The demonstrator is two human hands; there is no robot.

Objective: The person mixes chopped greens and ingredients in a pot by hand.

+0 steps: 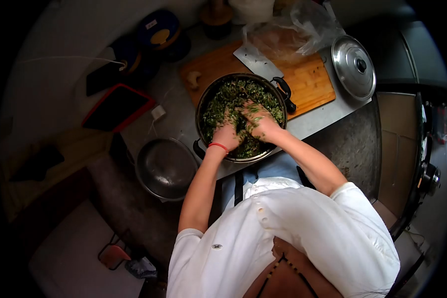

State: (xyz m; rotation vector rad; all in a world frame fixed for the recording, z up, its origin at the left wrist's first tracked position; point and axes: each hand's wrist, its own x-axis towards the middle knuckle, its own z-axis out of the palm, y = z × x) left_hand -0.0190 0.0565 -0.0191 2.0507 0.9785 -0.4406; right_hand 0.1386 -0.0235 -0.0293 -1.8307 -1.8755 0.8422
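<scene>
The left hand [226, 133] and right hand [261, 122] are digging into chopped greens [241, 90] in a pot [247, 160], their opening and any hold being impossible to tell.

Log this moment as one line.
left hand: in greens | right hand: in greens | pot: uncovered | lid: right of board

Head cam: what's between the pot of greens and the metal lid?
Mostly the wooden cutting board: in the head view its right-hand part lies between the pot and the metal lid, then a sliver of counter.
</scene>
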